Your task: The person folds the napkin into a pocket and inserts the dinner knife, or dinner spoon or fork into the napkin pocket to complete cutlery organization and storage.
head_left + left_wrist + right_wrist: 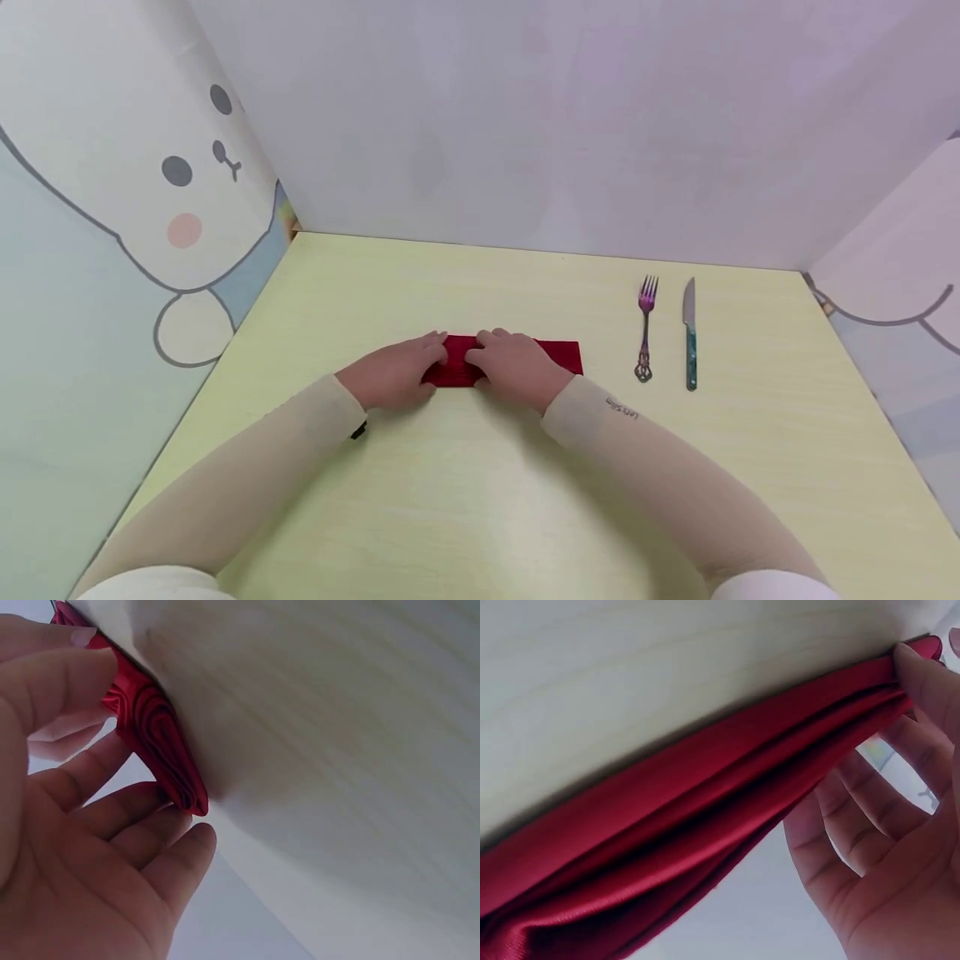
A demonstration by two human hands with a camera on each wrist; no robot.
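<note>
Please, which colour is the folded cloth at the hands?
The folded cloth is deep red; it shows best in the right wrist view.

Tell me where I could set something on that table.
Bare table: beyond the cloth, up to the back wall; right of the knife; in front of the cloth, between the forearms. Crowded: the cloth, held by the left hand and right hand; fork and knife leave only a narrow gap.

Fork (646, 305) and knife (692, 358) on pale yellow table (450, 508), right of frame center.
Both point toward top, knife right of fork, apart. Cartoon animal (127, 108) on left wall (52, 350), upper left.
</note>
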